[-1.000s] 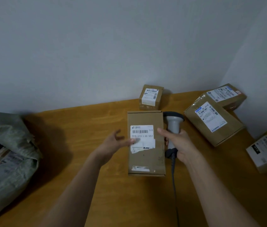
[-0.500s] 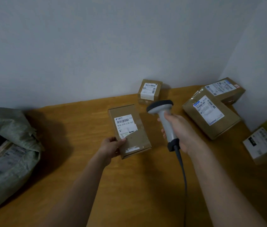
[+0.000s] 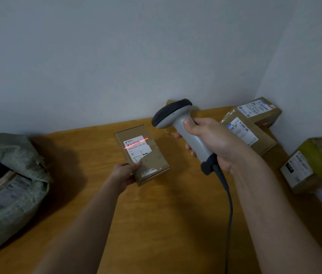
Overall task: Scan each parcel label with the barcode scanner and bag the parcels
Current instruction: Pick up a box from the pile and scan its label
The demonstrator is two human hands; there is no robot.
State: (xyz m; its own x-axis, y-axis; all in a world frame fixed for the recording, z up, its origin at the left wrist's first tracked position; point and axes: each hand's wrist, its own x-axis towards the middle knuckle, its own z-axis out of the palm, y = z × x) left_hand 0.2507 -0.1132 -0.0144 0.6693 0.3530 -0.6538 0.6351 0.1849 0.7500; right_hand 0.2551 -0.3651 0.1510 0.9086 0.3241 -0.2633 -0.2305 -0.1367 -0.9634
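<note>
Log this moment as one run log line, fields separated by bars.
step: scanning | right hand grips barcode scanner | left hand holds parcel on table | red scan line across label | not bagged

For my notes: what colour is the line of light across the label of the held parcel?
Red, in the head view: a thin line crossing the label's barcode.

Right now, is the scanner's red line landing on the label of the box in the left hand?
Yes, the red line crosses the barcode on the white label of the cardboard box.
</note>
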